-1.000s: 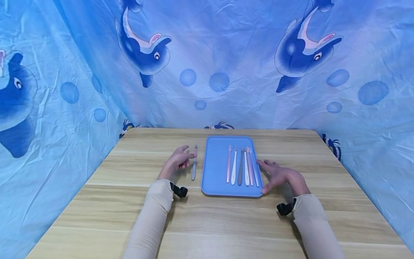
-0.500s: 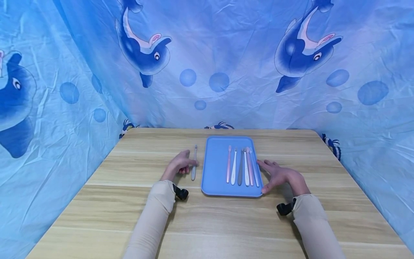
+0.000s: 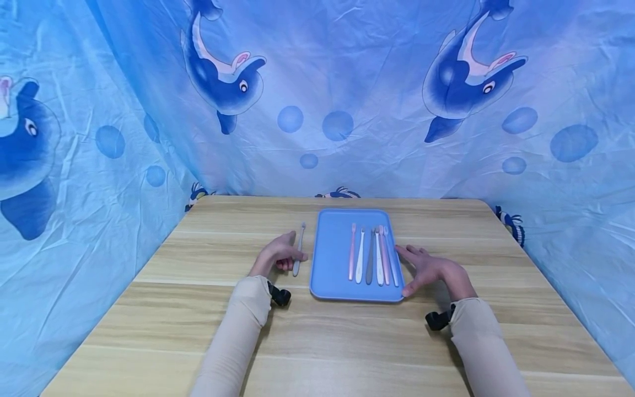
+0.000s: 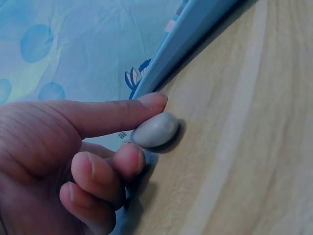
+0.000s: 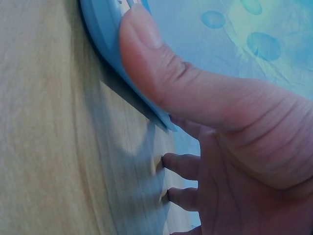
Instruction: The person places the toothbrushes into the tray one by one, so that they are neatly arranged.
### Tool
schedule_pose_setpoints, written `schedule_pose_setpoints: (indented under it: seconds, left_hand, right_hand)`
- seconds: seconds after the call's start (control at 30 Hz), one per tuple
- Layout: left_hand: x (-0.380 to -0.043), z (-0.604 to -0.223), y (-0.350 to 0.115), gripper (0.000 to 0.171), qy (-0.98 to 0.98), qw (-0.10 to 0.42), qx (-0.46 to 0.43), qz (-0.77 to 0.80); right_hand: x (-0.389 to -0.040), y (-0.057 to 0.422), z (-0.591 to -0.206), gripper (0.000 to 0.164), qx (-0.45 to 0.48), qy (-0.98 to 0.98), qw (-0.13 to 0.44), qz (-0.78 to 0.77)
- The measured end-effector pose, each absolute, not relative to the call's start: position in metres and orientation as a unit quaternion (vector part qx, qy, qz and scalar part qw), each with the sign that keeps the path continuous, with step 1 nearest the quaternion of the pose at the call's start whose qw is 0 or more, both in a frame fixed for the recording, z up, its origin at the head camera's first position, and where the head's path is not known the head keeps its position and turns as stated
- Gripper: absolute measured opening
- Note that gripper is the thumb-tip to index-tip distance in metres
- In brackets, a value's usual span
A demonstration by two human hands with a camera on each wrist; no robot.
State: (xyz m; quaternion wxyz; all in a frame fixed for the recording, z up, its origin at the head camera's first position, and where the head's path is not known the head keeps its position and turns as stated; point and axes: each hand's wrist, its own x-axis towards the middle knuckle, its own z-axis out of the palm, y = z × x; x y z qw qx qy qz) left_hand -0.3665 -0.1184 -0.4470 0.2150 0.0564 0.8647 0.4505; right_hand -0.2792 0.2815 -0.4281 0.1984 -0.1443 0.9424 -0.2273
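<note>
In the head view my left hand (image 3: 279, 253) reaches over a grey toothbrush (image 3: 296, 268) that lies left of the blue tray (image 3: 327, 264). Up close in the left wrist view, thumb and forefinger pinch the rounded end of the toothbrush handle (image 4: 155, 131) just over the wood; the other fingers are curled. My right hand (image 3: 431, 270) is at the tray's right side, fingers spread, index fingertip by the edge. The right wrist view has its thumb (image 5: 142, 44) resting on the tray's near corner (image 5: 105, 41), while other fingertips touch the table.
Several toothbrushes lie side by side on the tray's right half, among them a pink toothbrush (image 3: 351, 253), a white toothbrush (image 3: 359, 262) and a dark grey toothbrush (image 3: 369, 264). Behind the wooden table (image 3: 337, 347) hangs a blue dolphin-print curtain (image 3: 337, 71).
The left hand has moved down along the grey toothbrush and closed its thumb and forefinger on it; the toothbrush has tilted slightly. The right hand and tray stay in place.
</note>
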Motion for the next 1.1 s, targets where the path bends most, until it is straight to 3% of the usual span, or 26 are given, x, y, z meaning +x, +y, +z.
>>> schedule_pose_setpoints:
  seconds: [0.33,1.1]
  left_hand:
    - [-0.371,-0.449,-0.119,0.101,0.858,0.229,0.098,0.449]
    - [-0.380,-0.438,-0.134,0.092,0.794,0.211,0.073,0.565]
  right_hand:
    - [-0.280,0.284,-0.429,0.132,-0.151,0.942,0.196,-0.225]
    - [-0.280,0.282,-0.429,0.132,-0.147,0.943,0.199,-0.222]
